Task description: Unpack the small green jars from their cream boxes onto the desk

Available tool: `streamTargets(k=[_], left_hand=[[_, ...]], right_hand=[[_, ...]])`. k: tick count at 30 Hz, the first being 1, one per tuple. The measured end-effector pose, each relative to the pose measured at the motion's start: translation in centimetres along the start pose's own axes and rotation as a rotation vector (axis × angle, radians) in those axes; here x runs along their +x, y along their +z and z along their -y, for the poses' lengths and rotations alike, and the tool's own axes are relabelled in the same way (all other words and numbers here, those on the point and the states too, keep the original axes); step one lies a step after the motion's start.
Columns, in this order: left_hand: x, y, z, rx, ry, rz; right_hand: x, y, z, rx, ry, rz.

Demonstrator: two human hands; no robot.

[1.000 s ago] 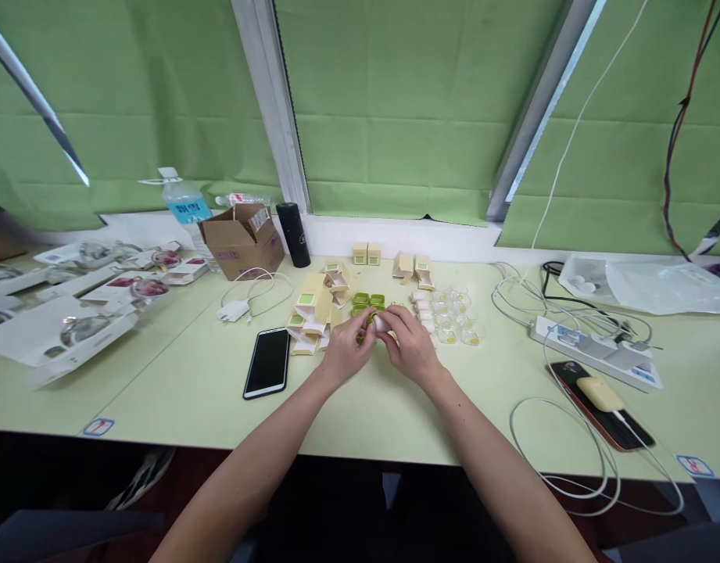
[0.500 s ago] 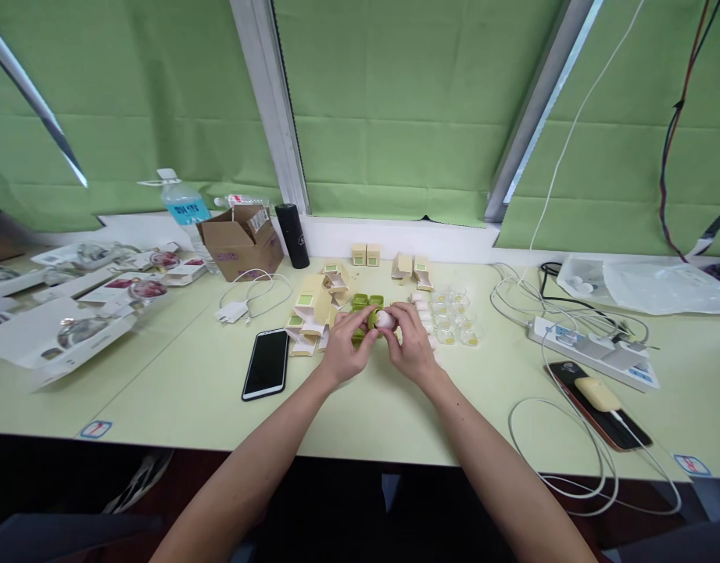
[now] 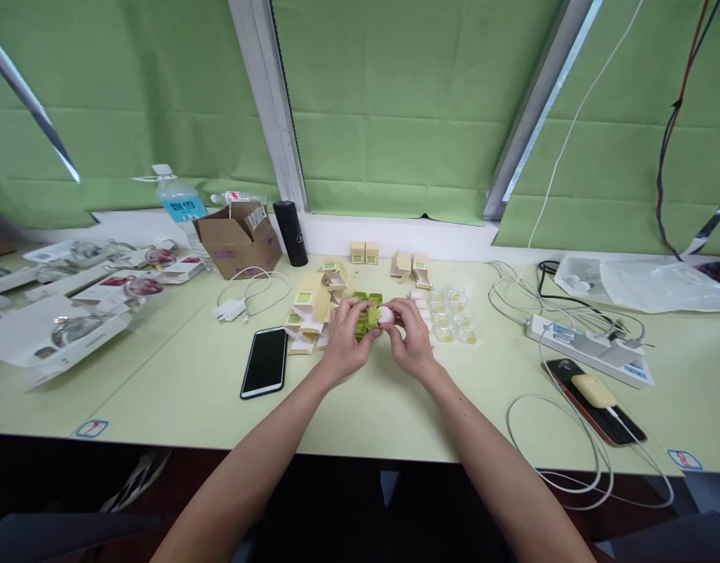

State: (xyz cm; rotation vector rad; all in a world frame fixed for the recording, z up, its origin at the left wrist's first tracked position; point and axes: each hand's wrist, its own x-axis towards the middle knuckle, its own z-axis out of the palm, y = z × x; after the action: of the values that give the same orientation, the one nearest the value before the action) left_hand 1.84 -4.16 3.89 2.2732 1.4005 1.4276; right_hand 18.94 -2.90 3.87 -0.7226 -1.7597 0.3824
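Over the middle of the table, my left hand pinches a small green square-looking holder. Thumb and fingers of my right hand close on a white, rounded egg-like piece, which touches the holder's right side. How far it sits inside is hard to tell. More green holders stand behind my fingers, partly covered by them. To the right lies a row of pinkish-white pieces, then several clear plastic cups with yellow dots. Cream paper boxes are piled left of my left hand.
A phone lies left of my forearms. Further back are a cardboard box, a black bottle and small closed boxes. A power strip, cables and another phone occupy the right side.
The green holder is turned so more of its outer face shows, and it covers more of the white piece's left side. Both hands stay in nearly the same place.
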Motion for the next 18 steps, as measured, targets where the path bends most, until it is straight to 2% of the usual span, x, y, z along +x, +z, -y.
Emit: streamTargets(k=[3, 7, 10, 12, 15, 18], left_hand=[[0.1, 0.1, 0.7, -0.041, 0.007, -0.029], [0.5, 0.1, 2.2, -0.121, -0.042, -0.142], [0.7, 0.3, 2.8, -0.165, -0.082, -0.211], [0.7, 0.4, 2.8, -0.184, -0.094, -0.220], [0.5, 0.7, 2.5, -0.194, -0.103, -0.211], [0.4, 0.7, 2.2, -0.188, -0.100, -0.208]], right_hand=[[0.4, -0.4, 0.0, 0.076, 0.071, -0.074], [1.6, -2.1, -0.2, 0.237, 0.213, -0.304], [2.4, -3.5, -0.2, 0.151, 0.201, -0.411], [2.5, -4.2, 0.1, 0.029, 0.143, -0.358], [1.7, -4.9, 0.9, -0.153, 0.040, -0.180], [-0.3, -5.5, 2.3, -0.359, -0.039, 0.007]])
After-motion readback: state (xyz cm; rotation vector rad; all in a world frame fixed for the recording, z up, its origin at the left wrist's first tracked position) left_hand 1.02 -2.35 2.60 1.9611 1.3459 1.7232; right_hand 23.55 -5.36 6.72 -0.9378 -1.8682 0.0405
